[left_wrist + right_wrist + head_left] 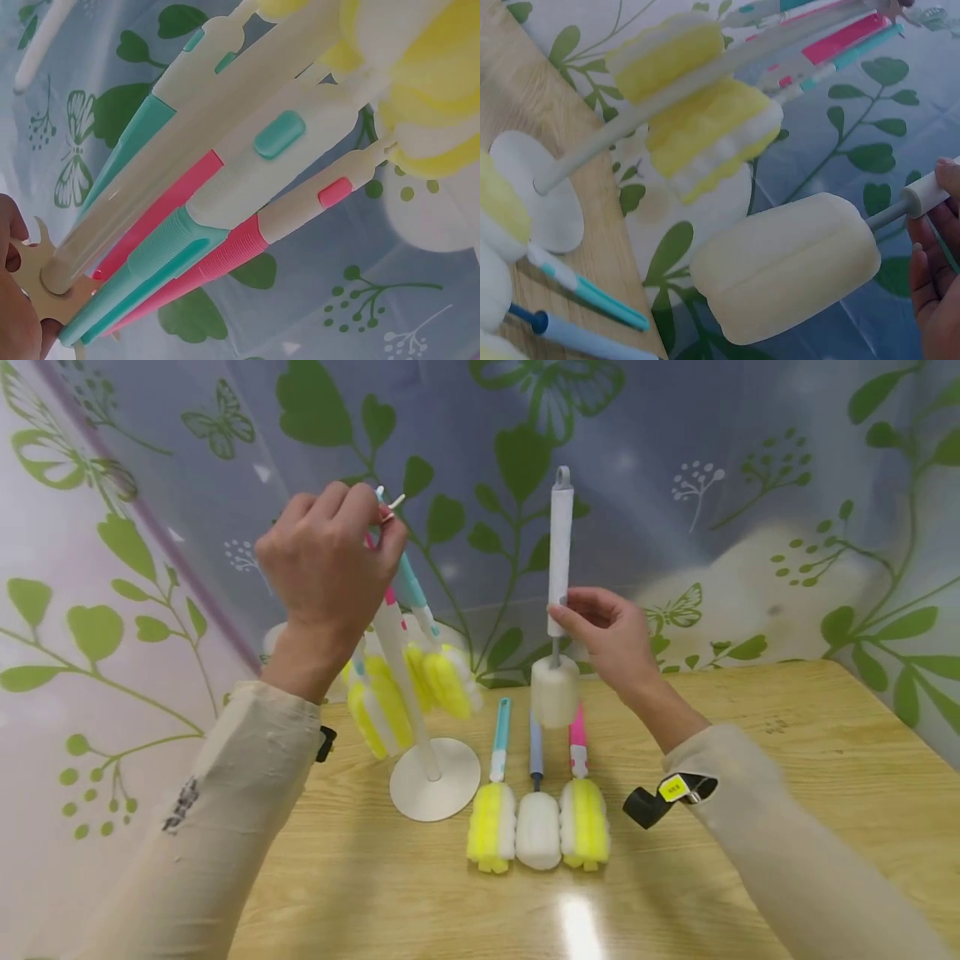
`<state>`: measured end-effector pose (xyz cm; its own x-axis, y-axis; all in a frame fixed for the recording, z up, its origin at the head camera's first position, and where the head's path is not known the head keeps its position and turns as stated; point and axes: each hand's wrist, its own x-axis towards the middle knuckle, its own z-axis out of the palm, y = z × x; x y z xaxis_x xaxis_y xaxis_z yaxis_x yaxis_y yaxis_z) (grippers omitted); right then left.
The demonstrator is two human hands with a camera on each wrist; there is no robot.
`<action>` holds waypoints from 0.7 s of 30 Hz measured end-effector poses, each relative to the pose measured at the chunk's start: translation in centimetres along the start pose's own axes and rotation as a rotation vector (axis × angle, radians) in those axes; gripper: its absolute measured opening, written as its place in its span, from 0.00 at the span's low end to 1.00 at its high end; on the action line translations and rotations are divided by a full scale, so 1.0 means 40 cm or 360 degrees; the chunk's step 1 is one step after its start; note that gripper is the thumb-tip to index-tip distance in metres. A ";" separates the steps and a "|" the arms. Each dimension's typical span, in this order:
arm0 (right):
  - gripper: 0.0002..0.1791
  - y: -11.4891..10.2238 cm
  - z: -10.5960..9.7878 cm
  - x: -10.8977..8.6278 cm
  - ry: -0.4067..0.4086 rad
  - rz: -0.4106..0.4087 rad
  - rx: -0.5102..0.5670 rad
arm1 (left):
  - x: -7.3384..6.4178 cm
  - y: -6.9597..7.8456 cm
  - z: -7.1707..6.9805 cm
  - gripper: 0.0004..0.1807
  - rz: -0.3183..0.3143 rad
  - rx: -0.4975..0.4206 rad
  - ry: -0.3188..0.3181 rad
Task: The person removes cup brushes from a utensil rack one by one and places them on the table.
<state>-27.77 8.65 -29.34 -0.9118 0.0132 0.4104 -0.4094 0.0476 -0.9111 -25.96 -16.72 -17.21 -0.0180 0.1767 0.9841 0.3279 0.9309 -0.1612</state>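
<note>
My left hand (326,556) grips the hooked top of a white display stand (408,693). From that top hang several sponge cleaning brushes with teal or pink handles and yellow-and-white heads (381,706). Up close in the left wrist view, fingers hold the hooked disc (46,304) beside a teal brush handle (154,255). My right hand (611,631) pinches the lower handle of a white sponge brush (559,552). That brush is upright above the table, its cream head (787,262) pointing down and a grey loop at its top.
On the wooden table (750,860), three more brushes lie in a row: a teal one (491,827), a blue-grey one (537,835) and a pink one (585,827). The stand's round base (408,797) rests left of them. A leaf-patterned curtain (675,427) hangs behind.
</note>
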 end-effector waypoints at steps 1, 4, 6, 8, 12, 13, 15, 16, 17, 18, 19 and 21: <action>0.18 0.005 -0.010 -0.001 0.0026 0.0005 -0.0013 | -0.001 -0.001 0.001 0.11 -0.0002 -0.0003 0.0004; 0.18 0.018 -0.041 -0.008 0.0096 0.0026 -0.0077 | -0.001 -0.001 0.002 0.11 -0.0006 -0.0007 0.0011; 0.19 0.025 -0.061 -0.013 0.0121 0.0044 -0.0106 | -0.001 -0.001 0.002 0.10 -0.0010 -0.0004 0.0020; 0.20 0.032 -0.080 -0.019 0.0136 0.0072 -0.0138 | 0.000 -0.002 0.002 0.10 -0.0024 -0.0010 0.0030; 0.23 0.056 -0.120 -0.032 0.0159 0.0132 -0.0241 | 0.000 -0.005 -0.001 0.09 -0.0084 -0.0071 0.0008; 0.24 0.064 -0.130 -0.035 0.0166 0.0150 -0.0270 | -0.001 -0.007 -0.002 0.08 -0.0103 -0.0098 0.0001; 0.25 0.080 -0.151 -0.042 0.0180 0.0184 -0.0313 | -0.002 -0.010 -0.003 0.07 -0.0134 -0.0148 -0.0012; 0.25 0.088 -0.161 -0.046 0.0185 0.0203 -0.0331 | -0.003 -0.013 -0.003 0.07 -0.0143 -0.0168 -0.0010; 0.26 0.097 -0.170 -0.049 0.0185 0.0224 -0.0344 | -0.004 -0.016 -0.002 0.07 -0.0147 -0.0188 -0.0003; 0.27 0.105 -0.179 -0.053 0.0179 0.0250 -0.0354 | -0.005 -0.019 -0.002 0.07 -0.0156 -0.0208 0.0006; 0.27 0.114 -0.187 -0.056 0.0173 0.0277 -0.0361 | -0.006 -0.021 -0.002 0.06 -0.0161 -0.0221 0.0013; 0.28 0.131 -0.201 -0.065 0.0149 0.0328 -0.0390 | -0.008 -0.026 -0.001 0.07 -0.0167 -0.0244 0.0028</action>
<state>-27.31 16.89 -34.87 -0.9631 0.1385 0.2307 -0.1868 0.2729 -0.9437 -26.27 -17.73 -17.35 -0.0438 0.0743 0.9963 0.4653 0.8840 -0.0455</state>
